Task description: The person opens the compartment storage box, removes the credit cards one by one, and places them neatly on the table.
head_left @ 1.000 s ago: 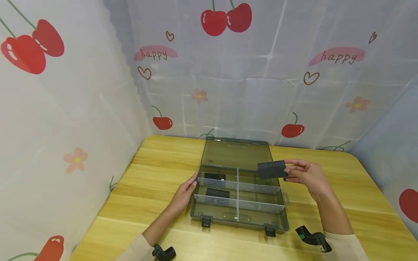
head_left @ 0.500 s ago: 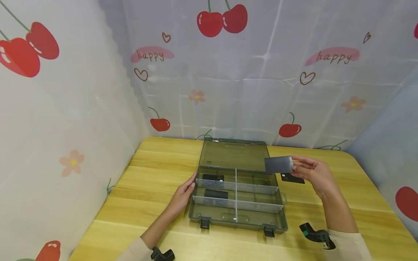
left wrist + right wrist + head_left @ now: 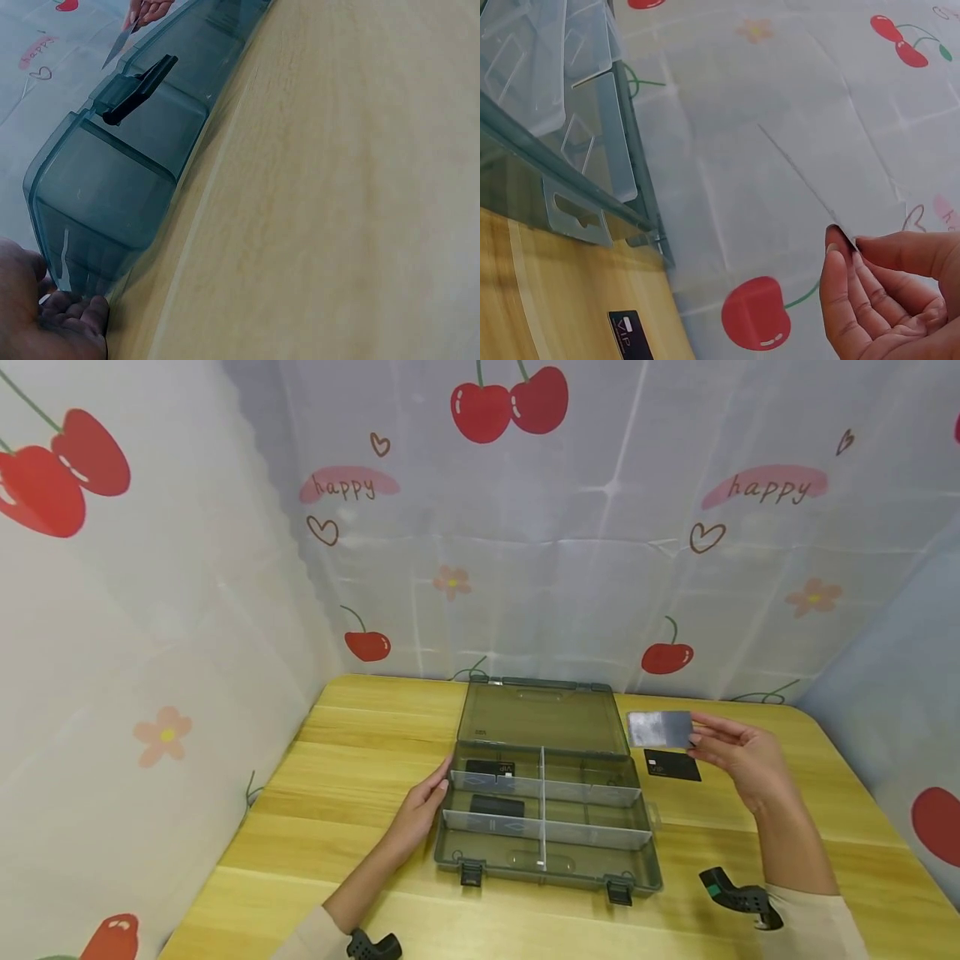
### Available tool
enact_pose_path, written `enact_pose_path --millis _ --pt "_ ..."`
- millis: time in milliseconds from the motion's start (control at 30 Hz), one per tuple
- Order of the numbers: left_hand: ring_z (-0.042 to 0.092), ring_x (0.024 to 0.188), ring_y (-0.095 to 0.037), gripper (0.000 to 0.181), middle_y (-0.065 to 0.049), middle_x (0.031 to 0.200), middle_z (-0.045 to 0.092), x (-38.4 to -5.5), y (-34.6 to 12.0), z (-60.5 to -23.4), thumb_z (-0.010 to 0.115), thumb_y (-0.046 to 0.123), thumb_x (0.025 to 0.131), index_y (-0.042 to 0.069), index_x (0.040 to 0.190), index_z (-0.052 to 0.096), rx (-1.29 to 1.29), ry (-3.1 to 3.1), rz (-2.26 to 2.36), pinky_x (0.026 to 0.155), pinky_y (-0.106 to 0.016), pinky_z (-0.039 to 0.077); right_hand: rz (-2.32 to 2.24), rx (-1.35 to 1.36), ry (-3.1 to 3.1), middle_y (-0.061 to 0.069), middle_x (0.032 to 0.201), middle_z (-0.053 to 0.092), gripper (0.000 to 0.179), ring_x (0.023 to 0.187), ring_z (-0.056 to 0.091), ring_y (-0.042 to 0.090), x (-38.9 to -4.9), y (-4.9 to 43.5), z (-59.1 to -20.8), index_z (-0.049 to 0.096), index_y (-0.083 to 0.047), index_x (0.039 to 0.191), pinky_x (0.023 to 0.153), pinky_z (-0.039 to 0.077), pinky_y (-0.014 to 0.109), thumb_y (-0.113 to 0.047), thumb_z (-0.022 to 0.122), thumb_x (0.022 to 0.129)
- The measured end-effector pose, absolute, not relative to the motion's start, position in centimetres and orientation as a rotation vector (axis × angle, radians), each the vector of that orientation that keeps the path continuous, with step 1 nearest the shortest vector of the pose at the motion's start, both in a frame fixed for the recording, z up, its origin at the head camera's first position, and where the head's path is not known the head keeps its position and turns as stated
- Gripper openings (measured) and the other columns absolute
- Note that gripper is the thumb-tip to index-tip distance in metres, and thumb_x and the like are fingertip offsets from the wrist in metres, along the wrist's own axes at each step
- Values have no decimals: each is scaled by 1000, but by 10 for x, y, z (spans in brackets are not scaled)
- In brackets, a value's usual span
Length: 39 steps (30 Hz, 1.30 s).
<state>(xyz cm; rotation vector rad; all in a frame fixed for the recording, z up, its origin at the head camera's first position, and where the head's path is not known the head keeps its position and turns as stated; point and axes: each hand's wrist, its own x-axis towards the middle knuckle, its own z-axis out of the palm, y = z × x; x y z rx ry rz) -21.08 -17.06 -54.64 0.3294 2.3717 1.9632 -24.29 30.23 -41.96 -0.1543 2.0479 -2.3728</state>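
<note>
So we've got a translucent green box (image 3: 577, 877) lying open on the counter (image 3: 375, 722), its lid (image 3: 540, 714) flopped back toward 12 o'clock. All clock positions here are from the middle of that box in the head view.

Up at 2 o'clock, past the box's right wall, is the shiny grey card (image 3: 660, 729), and it's off the counter. The right hand (image 3: 753, 764) pinches it by the near end between thumb and fingers, so they're nearly closed up on it. In the right wrist view we see it pretty much edge-on.

Below it, between 2 and 3 o'clock, the loose VIP card (image 3: 671, 766) lies flat on the counter, just beside the box.

Over at 9 o'clock, the left hand (image 3: 416, 814) rests against the box's left wall. We can't tell if its fingers hook around the edge.

Inside, dividers make 6 compartments. The boxed VIP card (image 3: 487, 767) sits in the back left slot around 10 o'clock, and the plain dark card (image 3: 497, 807) is in the middle left slot at 9. Front has 2 black latches (image 3: 471, 872), hanging at 7 and 5.
</note>
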Motion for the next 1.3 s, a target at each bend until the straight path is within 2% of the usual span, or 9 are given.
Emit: enact_pose_path --millis 100,600,967,1300 --pt "20 153 -21 49 2 165 26 -211 -171 -546 40 20 112 13 160 31 338 2369 1964 124 -40 18 -2398 -118 2035 -2 95 75 30 84 74 10 -244 306 -420 79 -16 112 74 62 25 5 67 95" --pt "20 153 -22 49 1 165 27 -210 -171 -545 40 20 112 12 159 31 339 2375 1968 124 -40 17 -2523 -48 1976 2 95 75 30 84 74 13 -249 321 -425 76 -7 119 75 62 27 5 70 92" --pt "21 153 -23 48 -1 165 28 -210 -169 -541 41 19 111 13 159 33 315 2383 1969 124 -42 17 -2588 66 1899 0 95 76 29 84 74 12 -247 335 -429 78 -13 113 73 62 26 5 68 93" --pt "19 153 -25 49 -5 165 27 -210 -169 -541 40 18 112 10 159 32 335 2373 1976 124 -44 16 -2690 136 1795 1 95 76 28 83 74 13 -250 349 -436 79 -10 112 74 62 27 7 67 93"
